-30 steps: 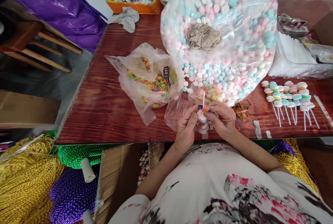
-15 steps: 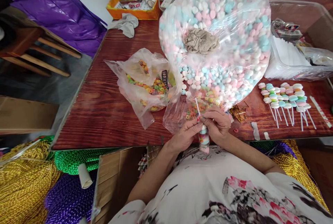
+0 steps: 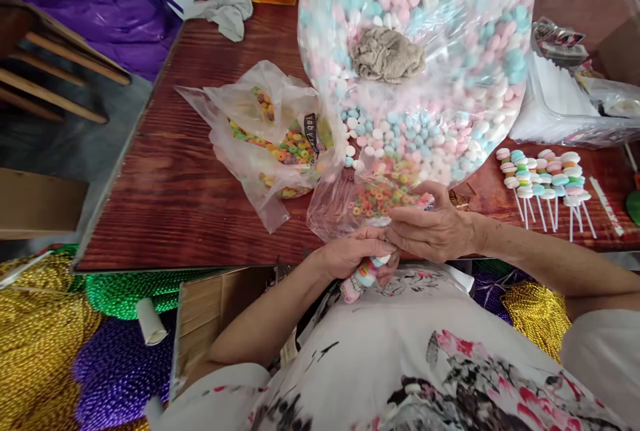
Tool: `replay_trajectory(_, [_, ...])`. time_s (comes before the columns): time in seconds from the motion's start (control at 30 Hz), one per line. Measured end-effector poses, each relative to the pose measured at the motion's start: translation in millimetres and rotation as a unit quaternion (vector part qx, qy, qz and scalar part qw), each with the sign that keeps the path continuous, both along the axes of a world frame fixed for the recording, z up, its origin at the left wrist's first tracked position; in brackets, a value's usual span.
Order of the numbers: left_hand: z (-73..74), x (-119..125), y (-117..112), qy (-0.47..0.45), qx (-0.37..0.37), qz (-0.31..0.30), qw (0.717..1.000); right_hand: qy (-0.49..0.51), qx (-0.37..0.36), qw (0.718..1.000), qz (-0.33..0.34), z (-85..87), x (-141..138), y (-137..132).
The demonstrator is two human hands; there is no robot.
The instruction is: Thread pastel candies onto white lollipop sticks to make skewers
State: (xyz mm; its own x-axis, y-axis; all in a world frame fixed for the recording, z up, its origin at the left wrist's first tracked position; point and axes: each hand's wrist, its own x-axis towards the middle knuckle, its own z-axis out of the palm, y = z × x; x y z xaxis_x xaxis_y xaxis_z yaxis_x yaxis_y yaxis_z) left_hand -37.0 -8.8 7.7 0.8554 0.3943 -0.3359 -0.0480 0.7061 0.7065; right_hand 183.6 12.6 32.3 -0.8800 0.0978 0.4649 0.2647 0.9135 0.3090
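One white bag (image 3: 237, 159) of coloured rings sits leftmost on our table (image 3: 150, 217), well apart from our hands. Next over, a clear bag (image 3: 330, 212) with more rings, right behind our fingers, and beyond it the big bag (image 3: 465, 77) of pink, blue and white pieces, beige cloth (image 3: 387, 54) on top.

Left hand (image 3: 353, 255) is wrapped round the wrapped stick (image 3: 367, 272), which leans with its pink end down-left at the table's near edge, in front of our floral shirt (image 3: 400, 364). Can't tell if it touches the shirt. Right hand (image 3: 433, 227) is curled in at the other end, meeting the left fingertips; its knuckles hide whatever it pinches, so we can't call that grip.

Farther right, a cluster of assembled sticks (image 3: 545, 177) lies stems toward us, look unwrapped, plastic tub (image 3: 565, 132) behind them.

Step, our read: closing up the wrapper at the neck. Next move, we judge, calls for a steady left hold low on the stick without crushing the pieces, and a firm right pinch so the film stays bunched. Too loose and it could spring open; too hard and it could tear
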Motion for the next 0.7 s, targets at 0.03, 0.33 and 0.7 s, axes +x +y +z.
replay_trajectory(0.03, [-0.6, -1.1, 0.7, 0.027, 0.047, -0.017, 0.998, -0.013, -0.025, 1.0, -0.005, -0.8, -2.3, -1.4])
replay_trajectory(0.33, [-7.9, -1.8, -5.2, 0.367, 0.671, 0.039, 0.643, -0.009, -0.513, 0.845, -0.153, -30.7, -20.6, 6.6])
replay_trajectory(0.7, [-20.5, -14.0, 0.7, 0.201, 0.076, 0.0, 0.977, 0.144, -0.266, 0.949, -0.093, -46.3, -3.5, -20.2])
